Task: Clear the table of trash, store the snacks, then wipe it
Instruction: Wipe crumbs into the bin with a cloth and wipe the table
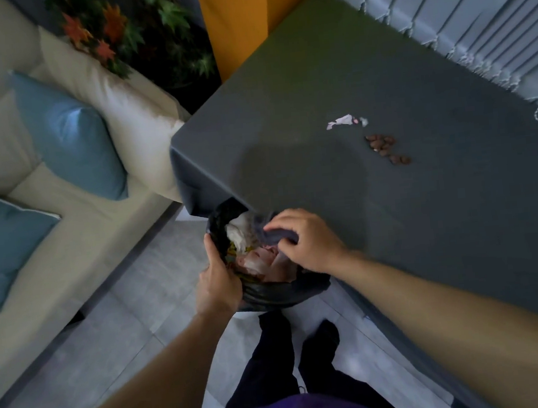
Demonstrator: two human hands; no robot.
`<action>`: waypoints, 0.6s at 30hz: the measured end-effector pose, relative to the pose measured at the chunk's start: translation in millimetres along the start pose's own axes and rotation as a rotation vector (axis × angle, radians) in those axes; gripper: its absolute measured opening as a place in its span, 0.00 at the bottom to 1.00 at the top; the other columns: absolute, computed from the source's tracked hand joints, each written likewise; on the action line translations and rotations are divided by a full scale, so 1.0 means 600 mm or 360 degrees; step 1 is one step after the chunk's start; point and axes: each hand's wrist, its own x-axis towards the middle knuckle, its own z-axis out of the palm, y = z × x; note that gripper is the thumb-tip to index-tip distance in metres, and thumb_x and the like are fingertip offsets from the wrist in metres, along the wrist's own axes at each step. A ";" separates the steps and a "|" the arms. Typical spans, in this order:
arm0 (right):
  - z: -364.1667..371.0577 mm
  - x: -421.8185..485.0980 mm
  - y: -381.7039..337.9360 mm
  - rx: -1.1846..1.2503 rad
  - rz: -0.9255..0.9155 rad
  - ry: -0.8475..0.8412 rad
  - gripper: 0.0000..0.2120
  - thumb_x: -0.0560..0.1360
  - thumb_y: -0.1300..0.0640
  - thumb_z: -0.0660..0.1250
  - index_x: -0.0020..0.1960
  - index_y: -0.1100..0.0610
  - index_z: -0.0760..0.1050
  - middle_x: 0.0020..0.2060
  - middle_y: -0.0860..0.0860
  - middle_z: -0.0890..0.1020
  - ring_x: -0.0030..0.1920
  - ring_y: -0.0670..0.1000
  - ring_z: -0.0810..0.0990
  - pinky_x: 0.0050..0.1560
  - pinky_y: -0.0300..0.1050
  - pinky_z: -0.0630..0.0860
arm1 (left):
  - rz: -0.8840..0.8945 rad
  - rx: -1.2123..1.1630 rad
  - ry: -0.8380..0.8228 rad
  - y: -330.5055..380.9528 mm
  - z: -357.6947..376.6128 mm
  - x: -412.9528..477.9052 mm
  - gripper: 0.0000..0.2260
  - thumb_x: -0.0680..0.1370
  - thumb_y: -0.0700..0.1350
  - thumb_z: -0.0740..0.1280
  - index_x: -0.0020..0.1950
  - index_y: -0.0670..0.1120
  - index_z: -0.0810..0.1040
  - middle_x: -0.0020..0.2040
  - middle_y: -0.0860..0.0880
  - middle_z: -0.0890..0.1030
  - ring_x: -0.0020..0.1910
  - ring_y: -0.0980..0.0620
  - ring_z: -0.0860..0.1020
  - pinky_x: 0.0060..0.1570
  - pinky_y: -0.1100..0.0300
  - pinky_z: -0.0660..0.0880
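1. Your left grip is curled round the rim of the black bin bag, low centre of the frame, holding it up against the desk edge.
2. Your right grip is bunched on a grey cloth right over the bag's mouth. If those fingers slacken, the cloth drops in with the rubbish, and you need it for the wipe.
3. The bag looks full: white tissue and pinkish wrappers sit up near the rim. Tilt the bag or pull it away carelessly and the top layer could spill onto the floor.
4. Right of centre on the desk, a torn wrapper scrap and a small pile of brown snacks lie near each other, well apart from the bag. One broad sweep with the cloth could drag the snacks into the trash, when they likely belong in storage.
5. The snacks are loose pieces, so a fast push could scatter them off the desk.
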 end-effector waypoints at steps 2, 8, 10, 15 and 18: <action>-0.003 -0.025 0.002 0.0063 0.0003 0.0024 0.16 0.68 0.63 0.67 0.54 0.55 0.83 0.50 0.48 0.83 0.52 0.49 0.81 0.55 0.45 0.77 | 0.0009 -0.0015 -0.0002 0.004 0.011 -0.008 0.39 0.78 0.37 0.56 0.80 0.56 0.37 0.50 0.39 0.77 0.42 0.41 0.76 0.47 0.46 0.77; -0.085 -0.061 0.076 -0.0096 0.0426 0.0602 0.14 0.70 0.60 0.66 0.53 0.54 0.82 0.50 0.48 0.81 0.51 0.51 0.81 0.53 0.50 0.79 | 0.0029 -0.0030 -0.0065 0.023 0.043 -0.023 0.39 0.78 0.37 0.55 0.79 0.58 0.35 0.49 0.40 0.77 0.42 0.40 0.78 0.45 0.46 0.77; -0.106 -0.087 0.094 -0.0107 0.0448 0.0471 0.12 0.70 0.59 0.66 0.52 0.53 0.81 0.48 0.47 0.81 0.49 0.50 0.80 0.50 0.50 0.79 | 0.0040 -0.0056 -0.0092 0.036 0.052 -0.030 0.39 0.77 0.37 0.56 0.78 0.60 0.36 0.49 0.41 0.77 0.43 0.40 0.78 0.45 0.46 0.77; -0.151 -0.116 0.114 -0.0034 0.0461 0.0665 0.09 0.68 0.60 0.67 0.46 0.53 0.82 0.43 0.47 0.83 0.45 0.47 0.81 0.47 0.42 0.77 | 0.0048 -0.0038 -0.0073 0.055 0.076 -0.024 0.40 0.76 0.37 0.56 0.77 0.62 0.36 0.54 0.37 0.78 0.49 0.36 0.79 0.51 0.41 0.79; -0.197 -0.097 0.154 0.0008 0.0643 0.1097 0.12 0.69 0.62 0.63 0.49 0.56 0.82 0.47 0.51 0.84 0.49 0.53 0.82 0.52 0.40 0.74 | 0.0063 -0.0033 -0.0035 0.060 0.081 -0.015 0.40 0.75 0.36 0.55 0.77 0.61 0.37 0.56 0.35 0.78 0.51 0.35 0.79 0.52 0.40 0.78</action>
